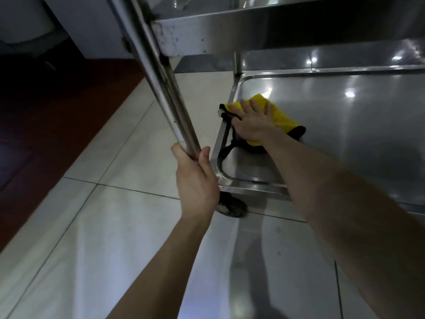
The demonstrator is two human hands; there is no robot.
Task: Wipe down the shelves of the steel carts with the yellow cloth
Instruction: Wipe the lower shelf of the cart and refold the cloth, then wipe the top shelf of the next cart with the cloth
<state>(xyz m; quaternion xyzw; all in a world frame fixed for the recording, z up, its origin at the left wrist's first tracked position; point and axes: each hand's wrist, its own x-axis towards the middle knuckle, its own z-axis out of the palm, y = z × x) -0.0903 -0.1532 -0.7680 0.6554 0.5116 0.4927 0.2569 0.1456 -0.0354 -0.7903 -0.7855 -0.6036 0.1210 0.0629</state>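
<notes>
Head view of 1 steel cart. The left hand (195, 180) grips the cart's upright post (161, 72), fingers and thumb curled round the tubes. The right hand (253, 120) lies flat, fingers spread, pressing the yellow cloth (284, 119) onto the lower shelf (345, 139). The black-edged cloth sits at the shelf's left rim, near the far corner. An upper shelf (207, 31) overhangs; a caster (232, 207) stands on the pale floor tiles (115, 226).

the cloth (285, 120) is bright yellow with black edging. the cart shelf (345, 139) is shiny silver-grey. the floor (103, 226) is pale cream tile crossed by thin dark lines, beside a dark red-brown strip (69, 107).
</notes>
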